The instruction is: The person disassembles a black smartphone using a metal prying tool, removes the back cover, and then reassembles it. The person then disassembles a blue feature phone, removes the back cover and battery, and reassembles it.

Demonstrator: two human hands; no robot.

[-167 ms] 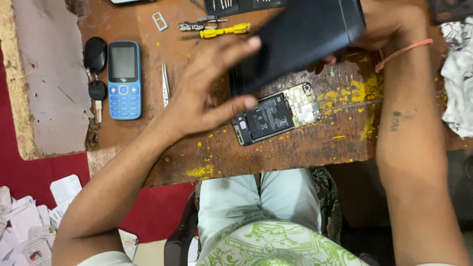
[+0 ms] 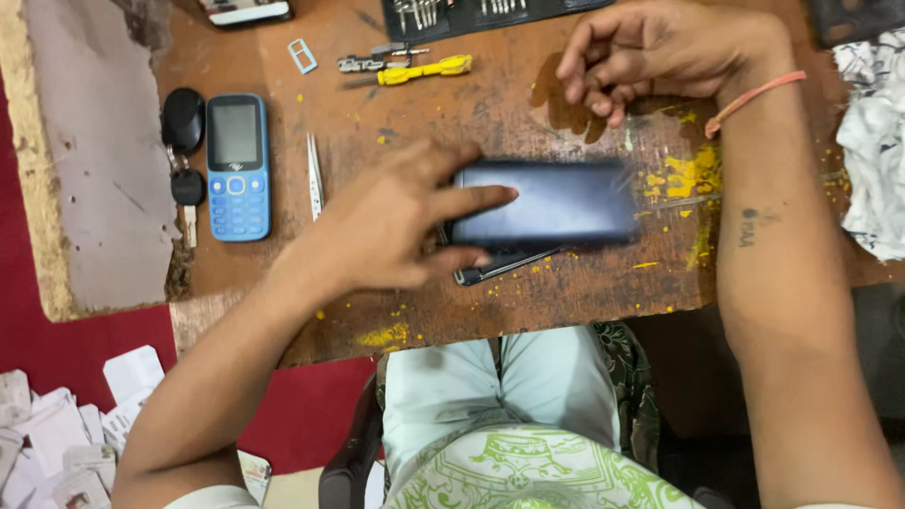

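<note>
Your left hand (image 2: pixel 391 226) presses the dark blue rectangular phone back cover (image 2: pixel 551 203) with fingers spread flat, at the worn wooden table's (image 2: pixel 452 302) centre. Your right hand (image 2: pixel 660 52), at one o'clock from it, hovers loosely curled and empty.

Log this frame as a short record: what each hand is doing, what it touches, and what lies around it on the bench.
left hand: fingers pressed on the dark phone cover, which lies over a phone body
right hand: curled, empty, resting on the wooden bench above the cover
left of hands: tweezers, blue keypad phone, car key
top: yellow screwdriver, tool kit
right edge: white cloth
</note>
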